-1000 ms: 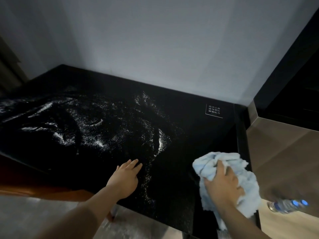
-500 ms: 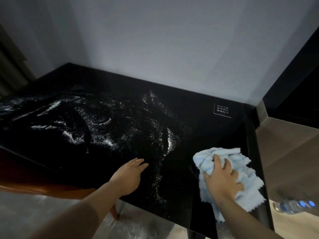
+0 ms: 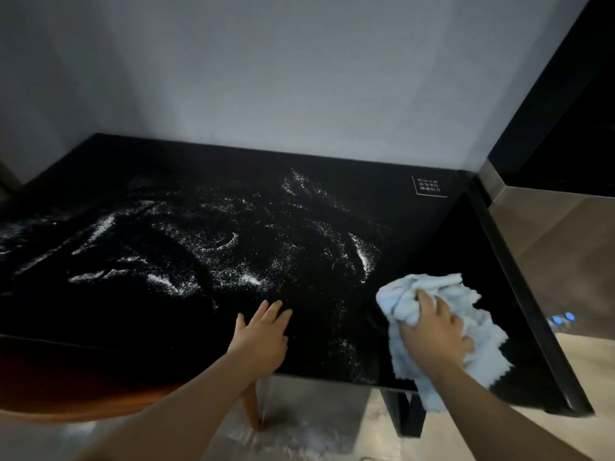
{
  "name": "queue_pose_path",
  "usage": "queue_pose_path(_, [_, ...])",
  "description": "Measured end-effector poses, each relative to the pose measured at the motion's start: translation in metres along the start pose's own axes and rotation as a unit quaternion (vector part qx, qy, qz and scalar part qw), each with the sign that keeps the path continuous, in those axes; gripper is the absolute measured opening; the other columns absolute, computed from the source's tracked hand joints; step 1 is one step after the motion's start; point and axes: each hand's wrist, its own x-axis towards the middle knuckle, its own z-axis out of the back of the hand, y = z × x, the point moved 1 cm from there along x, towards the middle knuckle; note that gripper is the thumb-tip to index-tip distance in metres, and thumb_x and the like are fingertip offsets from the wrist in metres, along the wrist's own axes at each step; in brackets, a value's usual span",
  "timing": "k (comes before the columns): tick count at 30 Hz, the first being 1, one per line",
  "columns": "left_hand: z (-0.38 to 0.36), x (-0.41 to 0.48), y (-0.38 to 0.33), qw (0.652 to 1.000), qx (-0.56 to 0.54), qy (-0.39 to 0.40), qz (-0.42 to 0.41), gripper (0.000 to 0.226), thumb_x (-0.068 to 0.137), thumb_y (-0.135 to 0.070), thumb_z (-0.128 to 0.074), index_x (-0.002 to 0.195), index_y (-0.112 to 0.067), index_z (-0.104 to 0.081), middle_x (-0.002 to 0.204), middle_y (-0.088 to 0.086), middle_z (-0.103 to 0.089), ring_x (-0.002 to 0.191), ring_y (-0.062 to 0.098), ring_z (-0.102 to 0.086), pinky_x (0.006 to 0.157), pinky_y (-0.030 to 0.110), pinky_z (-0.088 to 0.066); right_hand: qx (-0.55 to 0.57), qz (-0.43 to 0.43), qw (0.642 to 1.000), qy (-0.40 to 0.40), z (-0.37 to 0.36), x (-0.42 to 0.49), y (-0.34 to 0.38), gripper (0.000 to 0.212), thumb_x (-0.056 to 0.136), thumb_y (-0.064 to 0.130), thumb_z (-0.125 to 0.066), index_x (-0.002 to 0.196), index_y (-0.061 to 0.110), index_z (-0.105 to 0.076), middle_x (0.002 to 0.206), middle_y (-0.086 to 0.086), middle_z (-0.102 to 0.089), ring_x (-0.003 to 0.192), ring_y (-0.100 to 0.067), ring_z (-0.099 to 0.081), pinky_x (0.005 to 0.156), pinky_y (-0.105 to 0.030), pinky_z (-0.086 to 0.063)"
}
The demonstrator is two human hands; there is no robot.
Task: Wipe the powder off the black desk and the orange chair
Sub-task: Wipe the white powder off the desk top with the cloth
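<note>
- Powder (image 3: 233, 247), a fine white scatter of grains, lay across the centre and left of the glossy black desk (image 3: 432, 234), thickest in short curved streaks at mid-frame and thinning to specks near the front edge at lower centre.
- It looked dry, loose and very light, so it would likely smear or drift off the edge under a fast stroke; gathering it into one heap seemed the safer way.
- Some pale dust already showed on the floor (image 3: 299, 434) at the bottom centre of the frame.
- A soft, crumpled light-blue cloth (image 3: 399, 304) sat at lower right on a stretch of desk that looked free of powder, and it hung over the front edge.
- The right hand (image 3: 432, 334) pressed on the cloth with fingers curled into its folds, gripping it.
- Being limp and fluffy, the cloth probably needed bunching under the palm as a pad.
- The left hand (image 3: 263, 334) rested flat on the desk at lower centre, fingers straight, holding nothing.
- The hard, slick top should release the grains easily.
- An orange chair (image 3: 66, 390) showed dimly under the desk at lower left; I could not tell whether powder lay on it.
</note>
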Motion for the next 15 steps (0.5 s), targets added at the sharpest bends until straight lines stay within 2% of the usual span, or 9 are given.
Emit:
queue_pose_path(3, [0.000,-0.002,0.002,1.000,-0.005,0.002,-0.019,0.055,0.101,-0.026,-0.029,0.151,-0.024,-0.007,0.159,-0.004,0.005,0.146,0.021,0.009,0.116,0.049,-0.007,-0.034,0.022,0.999,0.005,-0.008,-0.032,0.025,0.061,0.084,0.046,-0.051,0.140,0.043,-0.026,0.149,0.008,-0.030,0.127,-0.028,-0.035,0.097,-0.045,-0.034])
queue_pose_path(5, [0.001,-0.003,0.004,0.999,0.008,-0.003,-0.032,0.055,0.101,-0.023,-0.030,0.151,-0.023,-0.008,0.160,-0.003,0.003,0.146,0.021,0.007,0.116,0.047,-0.008,-0.050,0.115,0.991,0.041,-0.022,-0.059,0.046,0.065,0.083,0.046,-0.051,0.140,0.048,-0.021,0.151,0.010,-0.023,0.131,-0.025,-0.029,0.099,-0.044,-0.030])
queue_pose_path(7, [0.003,-0.005,0.007,0.999,0.014,-0.003,-0.045,0.058,0.099,-0.017,-0.032,0.151,-0.023,-0.009,0.160,-0.003,0.001,0.147,0.019,0.005,0.117,0.046,-0.009,-0.048,0.232,0.967,0.095,-0.030,-0.081,0.059,0.066,0.082,0.044,-0.049,0.139,0.053,-0.017,0.154,0.013,-0.016,0.136,-0.023,-0.021,0.104,-0.045,-0.022])
queue_pose_path(9, [0.006,-0.007,0.012,0.998,0.016,0.002,-0.063,0.063,0.095,-0.008,-0.036,0.152,-0.021,-0.009,0.160,-0.003,0.001,0.147,0.019,0.005,0.117,0.044,-0.009,-0.048,0.271,0.954,0.121,-0.022,-0.073,0.059,0.066,0.081,0.044,-0.051,0.139,0.052,-0.020,0.154,0.015,-0.017,0.137,-0.021,-0.022,0.106,-0.043,-0.020])
queue_pose_path(10, [0.007,-0.008,0.015,0.997,0.013,0.008,-0.071,0.067,0.093,-0.003,-0.036,0.152,-0.021,-0.009,0.160,-0.002,0.001,0.147,0.019,0.006,0.118,0.043,-0.008,-0.052,0.248,0.962,0.105,-0.017,-0.063,0.051,0.065,0.081,0.045,-0.051,0.139,0.050,-0.022,0.153,0.014,-0.020,0.135,-0.020,-0.027,0.105,-0.042,-0.023])
queue_pose_path(12, [0.008,-0.009,0.020,0.997,-0.004,0.016,-0.082,0.071,0.090,0.006,-0.036,0.152,-0.019,-0.010,0.159,-0.001,0.000,0.146,0.019,0.007,0.119,0.040,-0.007,-0.052,0.132,0.988,0.054,-0.003,-0.043,0.027,0.059,0.085,0.046,-0.049,0.139,0.043,-0.026,0.149,0.011,-0.029,0.128,-0.024,-0.038,0.099,-0.041,-0.033])
queue_pose_path(14, [0.008,-0.009,0.022,0.996,-0.011,0.011,-0.087,0.072,0.090,0.007,-0.035,0.151,-0.019,-0.010,0.159,-0.002,0.000,0.146,0.021,0.008,0.120,0.038,-0.009,-0.010,0.004,0.999,0.031,0.005,-0.037,0.010,0.055,0.089,0.044,-0.045,0.140,0.040,-0.025,0.148,0.007,-0.031,0.126,-0.028,-0.037,0.098,-0.045,-0.035])
queue_pose_path(15, [0.008,-0.009,0.022,0.996,-0.013,0.008,-0.089,0.071,0.090,0.006,-0.035,0.151,-0.019,-0.010,0.159,-0.002,-0.001,0.146,0.023,0.008,0.120,0.038,-0.010,-0.005,-0.019,0.999,0.029,0.005,-0.041,0.012,0.056,0.089,0.043,-0.044,0.141,0.039,-0.023,0.148,0.006,-0.029,0.127,-0.029,-0.035,0.099,-0.046,-0.033])
